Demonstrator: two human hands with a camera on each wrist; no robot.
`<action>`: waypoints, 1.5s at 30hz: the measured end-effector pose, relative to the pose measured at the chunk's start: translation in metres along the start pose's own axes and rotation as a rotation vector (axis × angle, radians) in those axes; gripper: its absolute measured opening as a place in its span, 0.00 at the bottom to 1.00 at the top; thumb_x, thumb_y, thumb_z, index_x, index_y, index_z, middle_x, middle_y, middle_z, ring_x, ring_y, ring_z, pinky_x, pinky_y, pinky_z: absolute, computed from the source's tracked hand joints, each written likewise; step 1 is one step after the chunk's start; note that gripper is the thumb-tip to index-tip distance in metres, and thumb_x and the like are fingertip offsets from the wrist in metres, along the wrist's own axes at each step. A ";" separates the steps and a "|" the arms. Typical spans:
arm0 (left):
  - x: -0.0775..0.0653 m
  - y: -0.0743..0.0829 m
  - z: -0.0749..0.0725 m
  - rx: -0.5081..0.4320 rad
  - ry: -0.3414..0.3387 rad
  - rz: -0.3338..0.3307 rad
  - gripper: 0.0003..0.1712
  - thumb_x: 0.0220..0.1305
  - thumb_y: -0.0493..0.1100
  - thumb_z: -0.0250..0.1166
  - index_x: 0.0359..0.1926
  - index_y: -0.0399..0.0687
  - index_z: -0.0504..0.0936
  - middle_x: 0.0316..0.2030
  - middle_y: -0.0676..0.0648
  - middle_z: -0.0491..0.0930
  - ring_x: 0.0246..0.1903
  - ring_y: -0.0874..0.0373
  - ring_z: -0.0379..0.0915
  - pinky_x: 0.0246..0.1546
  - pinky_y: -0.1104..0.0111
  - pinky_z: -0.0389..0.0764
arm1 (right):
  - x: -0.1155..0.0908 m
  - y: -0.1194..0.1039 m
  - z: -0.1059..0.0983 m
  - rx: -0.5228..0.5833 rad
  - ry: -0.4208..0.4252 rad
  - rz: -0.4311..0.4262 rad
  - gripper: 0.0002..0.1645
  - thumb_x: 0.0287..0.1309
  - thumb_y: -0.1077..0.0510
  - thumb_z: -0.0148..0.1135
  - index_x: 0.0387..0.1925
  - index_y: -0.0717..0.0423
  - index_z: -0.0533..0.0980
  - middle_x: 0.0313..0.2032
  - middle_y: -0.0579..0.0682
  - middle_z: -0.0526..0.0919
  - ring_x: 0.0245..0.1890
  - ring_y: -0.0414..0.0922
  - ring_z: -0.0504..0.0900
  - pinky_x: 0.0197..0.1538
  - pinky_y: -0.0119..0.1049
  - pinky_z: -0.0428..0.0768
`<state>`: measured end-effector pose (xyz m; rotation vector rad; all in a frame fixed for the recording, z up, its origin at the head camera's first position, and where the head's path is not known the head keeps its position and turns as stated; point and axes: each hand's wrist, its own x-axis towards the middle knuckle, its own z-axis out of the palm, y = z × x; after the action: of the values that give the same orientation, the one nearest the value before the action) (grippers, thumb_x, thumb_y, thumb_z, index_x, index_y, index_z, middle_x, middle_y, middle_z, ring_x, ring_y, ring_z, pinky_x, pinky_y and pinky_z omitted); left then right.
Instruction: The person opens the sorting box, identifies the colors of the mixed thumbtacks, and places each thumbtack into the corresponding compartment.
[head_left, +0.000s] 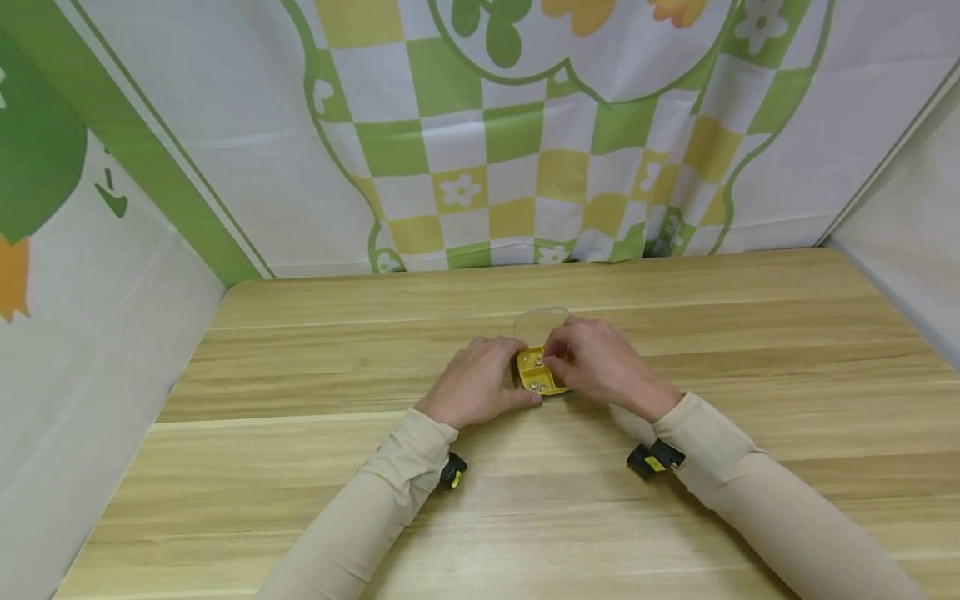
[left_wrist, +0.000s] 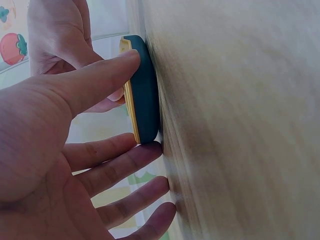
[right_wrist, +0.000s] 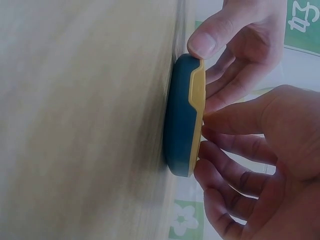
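Observation:
A small compartment box (head_left: 528, 374) with a yellow inside and a raised clear lid (head_left: 542, 321) sits on the table. Its outer shell (right_wrist: 181, 125) is dark teal in the wrist views. Several small shiny round bits (head_left: 534, 386) lie in its compartments. My left hand (head_left: 478, 382) grips the box from the left, thumb at the near edge and fingers at the far side. Over the box's right part, my right hand (head_left: 600, 360) has its thumb and fingertips close together at the compartments. Whether they pinch one of the bits is hidden.
The wood-grain table (head_left: 285, 475) spreads around both hands. A patterned cloth (head_left: 510, 158) hangs along its back edge, with pale walls of cloth at the left and right. Each wrist carries a small black camera (head_left: 651, 459).

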<state>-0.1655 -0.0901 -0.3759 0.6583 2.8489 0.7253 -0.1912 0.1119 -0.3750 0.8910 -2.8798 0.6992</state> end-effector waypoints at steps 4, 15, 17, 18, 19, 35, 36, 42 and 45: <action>0.000 0.000 0.000 0.001 -0.002 -0.004 0.41 0.58 0.57 0.76 0.66 0.42 0.75 0.62 0.45 0.78 0.57 0.48 0.72 0.60 0.51 0.72 | 0.001 0.000 -0.003 0.018 -0.021 -0.008 0.03 0.60 0.59 0.70 0.33 0.54 0.85 0.30 0.45 0.82 0.29 0.42 0.79 0.34 0.40 0.78; 0.001 -0.001 0.000 0.013 -0.011 0.001 0.41 0.57 0.57 0.77 0.66 0.42 0.75 0.63 0.44 0.77 0.58 0.47 0.72 0.61 0.51 0.72 | 0.004 0.022 -0.029 0.283 -0.163 0.019 0.02 0.63 0.64 0.68 0.35 0.60 0.85 0.29 0.46 0.85 0.29 0.42 0.80 0.35 0.37 0.79; 0.002 -0.001 0.000 0.013 -0.012 0.003 0.41 0.57 0.56 0.77 0.66 0.42 0.75 0.62 0.45 0.78 0.58 0.47 0.73 0.60 0.52 0.72 | 0.003 0.030 -0.034 0.323 -0.183 0.031 0.03 0.63 0.64 0.67 0.36 0.60 0.85 0.30 0.48 0.86 0.30 0.43 0.80 0.35 0.37 0.78; 0.002 -0.001 0.000 0.012 -0.013 0.004 0.41 0.57 0.56 0.77 0.66 0.42 0.75 0.62 0.45 0.78 0.58 0.48 0.73 0.60 0.52 0.72 | 0.003 0.032 -0.037 0.335 -0.190 0.046 0.04 0.64 0.63 0.67 0.37 0.60 0.85 0.31 0.48 0.86 0.30 0.44 0.80 0.34 0.37 0.77; 0.002 -0.002 0.000 0.009 -0.011 0.005 0.41 0.57 0.56 0.77 0.66 0.42 0.75 0.62 0.45 0.78 0.58 0.48 0.73 0.60 0.52 0.72 | 0.002 0.035 -0.039 0.346 -0.195 0.066 0.05 0.65 0.62 0.67 0.38 0.61 0.86 0.31 0.49 0.86 0.30 0.44 0.79 0.34 0.36 0.77; 0.001 -0.004 -0.003 -0.026 0.056 -0.017 0.42 0.48 0.54 0.83 0.62 0.43 0.78 0.55 0.45 0.82 0.55 0.49 0.77 0.58 0.53 0.75 | 0.005 0.049 -0.043 0.453 -0.168 0.207 0.27 0.74 0.43 0.56 0.54 0.63 0.81 0.43 0.58 0.85 0.43 0.54 0.82 0.45 0.47 0.80; 0.001 -0.004 -0.003 -0.029 0.073 -0.026 0.41 0.46 0.54 0.84 0.60 0.44 0.80 0.53 0.46 0.83 0.53 0.50 0.78 0.55 0.54 0.76 | 0.005 0.049 -0.042 0.466 -0.176 0.206 0.28 0.75 0.43 0.55 0.55 0.63 0.80 0.45 0.58 0.85 0.44 0.54 0.82 0.47 0.48 0.81; 0.000 -0.003 -0.005 -0.022 0.144 -0.074 0.35 0.36 0.57 0.87 0.42 0.47 0.81 0.39 0.50 0.82 0.36 0.56 0.75 0.39 0.60 0.75 | 0.005 0.047 -0.041 0.549 -0.191 0.172 0.30 0.77 0.43 0.50 0.60 0.64 0.77 0.51 0.60 0.84 0.53 0.55 0.81 0.56 0.54 0.79; 0.000 -0.002 -0.005 -0.004 0.152 -0.083 0.35 0.34 0.58 0.88 0.40 0.47 0.80 0.36 0.50 0.81 0.34 0.56 0.72 0.38 0.61 0.73 | 0.005 0.046 -0.041 0.589 -0.192 0.159 0.30 0.78 0.43 0.48 0.62 0.64 0.75 0.53 0.61 0.82 0.54 0.56 0.80 0.58 0.55 0.78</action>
<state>-0.1676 -0.0941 -0.3724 0.5015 2.9904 0.8007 -0.2242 0.1613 -0.3557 0.8060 -2.9695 1.6169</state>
